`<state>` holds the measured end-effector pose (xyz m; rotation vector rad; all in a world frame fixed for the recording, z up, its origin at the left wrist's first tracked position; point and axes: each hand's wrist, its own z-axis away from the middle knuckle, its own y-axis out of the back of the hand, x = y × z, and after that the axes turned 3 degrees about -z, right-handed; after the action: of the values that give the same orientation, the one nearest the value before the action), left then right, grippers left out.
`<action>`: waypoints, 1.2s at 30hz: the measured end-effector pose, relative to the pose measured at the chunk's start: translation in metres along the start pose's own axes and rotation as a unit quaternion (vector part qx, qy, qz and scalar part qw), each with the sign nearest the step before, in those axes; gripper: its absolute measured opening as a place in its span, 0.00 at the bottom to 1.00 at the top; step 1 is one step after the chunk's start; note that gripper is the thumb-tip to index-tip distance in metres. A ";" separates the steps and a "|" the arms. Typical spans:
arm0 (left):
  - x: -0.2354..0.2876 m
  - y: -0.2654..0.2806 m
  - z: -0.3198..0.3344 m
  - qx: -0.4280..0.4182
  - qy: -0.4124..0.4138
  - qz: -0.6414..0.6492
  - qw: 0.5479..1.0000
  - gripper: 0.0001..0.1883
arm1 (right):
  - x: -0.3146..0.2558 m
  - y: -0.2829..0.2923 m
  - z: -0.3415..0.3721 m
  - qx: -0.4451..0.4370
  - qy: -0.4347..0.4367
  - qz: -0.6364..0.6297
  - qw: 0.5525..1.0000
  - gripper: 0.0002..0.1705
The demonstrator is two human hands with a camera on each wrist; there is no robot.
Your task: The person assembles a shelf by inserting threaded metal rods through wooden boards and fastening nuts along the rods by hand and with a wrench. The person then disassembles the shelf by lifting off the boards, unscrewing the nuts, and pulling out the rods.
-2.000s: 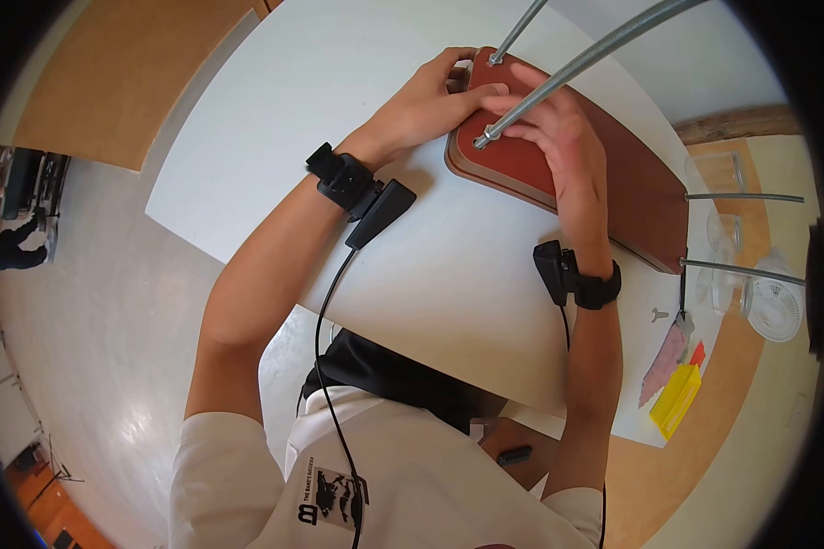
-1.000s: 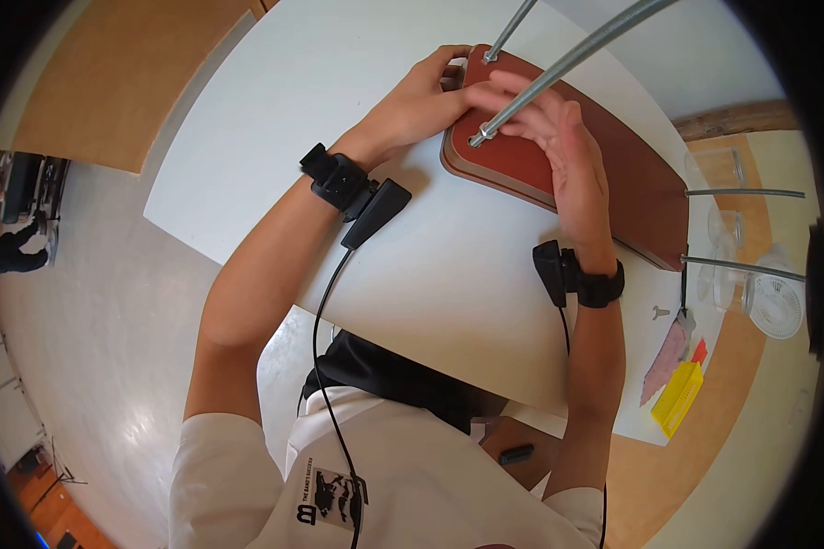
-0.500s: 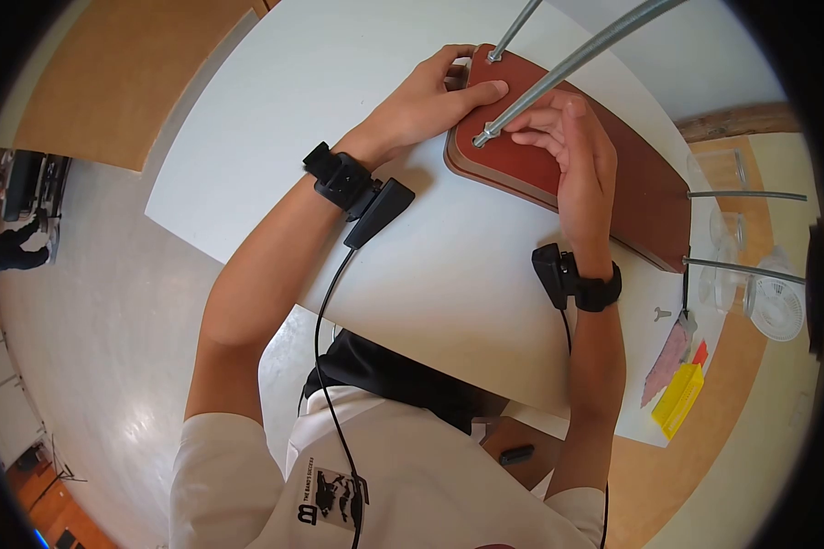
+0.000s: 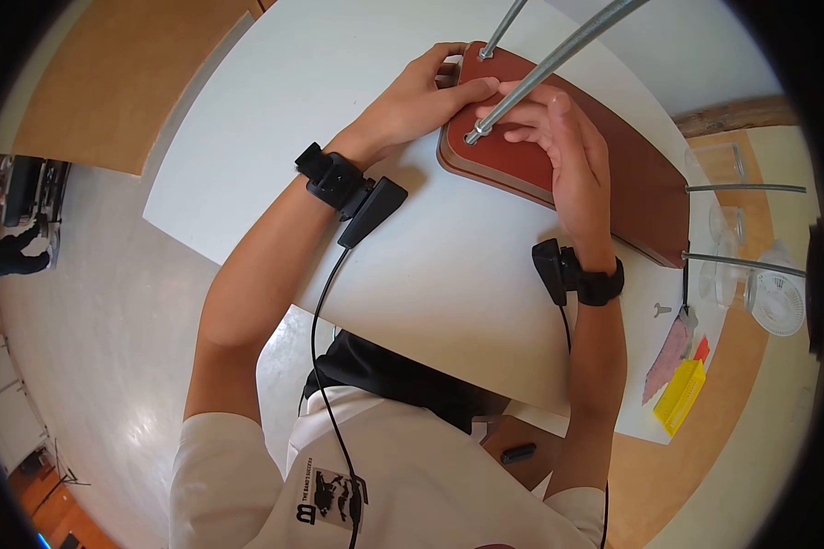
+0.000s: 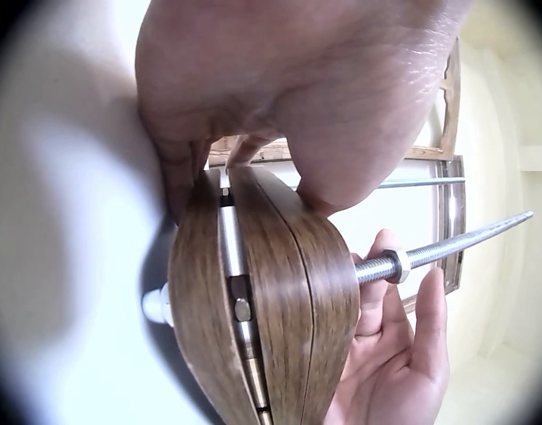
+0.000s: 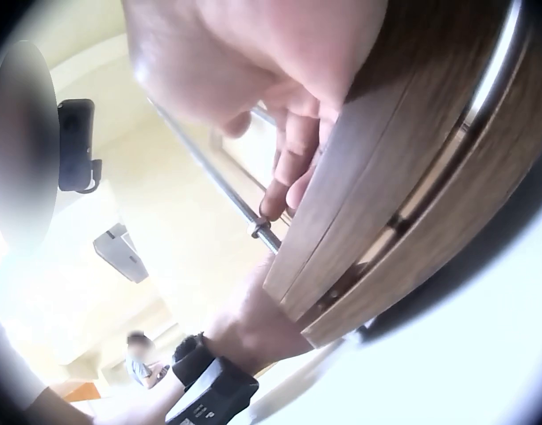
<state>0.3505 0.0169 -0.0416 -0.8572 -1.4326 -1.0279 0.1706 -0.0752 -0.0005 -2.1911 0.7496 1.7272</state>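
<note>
A long red-brown wooden panel [image 4: 645,188] in stacked layers lies on the white table, with metal threaded rods standing up from its ends. My left hand [image 4: 407,105] grips its left end, thumb on the top face and fingers round the far edge. Silvery parts [image 5: 233,243] show in the slot between the layers in the left wrist view. A hex nut [image 5: 398,266] sits on the near rod [image 4: 558,59], a little above the wood. Beside that rod is my right hand [image 4: 581,169], fingers loosely extended behind it, fingertips close to the nut.
At the table's right lie a yellow box [image 4: 679,398], a pink cloth-like piece [image 4: 666,359] and a small grey wrench-like piece [image 4: 662,310]. Clear plastic containers [image 4: 731,229] and a white ribbed lid [image 4: 778,305] stand beyond. Two more rods [image 4: 746,188] jut from the panel's right end.
The right hand's fingers have moved back and forth beside the near rod; since half a second ago they have stretched left, past it. The left hand keeps its grip, its thumb lifting and settling.
</note>
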 end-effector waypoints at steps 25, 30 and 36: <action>-0.002 -0.001 -0.001 0.012 -0.028 -0.010 0.999 0.38 | -0.004 -0.013 0.000 0.029 0.040 0.000 0.999 0.26; -0.004 0.000 -0.002 0.019 -0.033 -0.008 0.999 0.39 | -0.003 0.004 -0.001 -0.079 0.024 0.050 0.995 0.35; -0.003 0.000 -0.002 -0.007 -0.012 -0.001 1.000 0.37 | 0.000 -0.004 0.000 -0.002 0.032 0.047 0.998 0.32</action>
<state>0.3512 0.0151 -0.0450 -0.8809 -1.4474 -1.0344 0.1730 -0.0724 -0.0012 -2.2575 0.8780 1.7093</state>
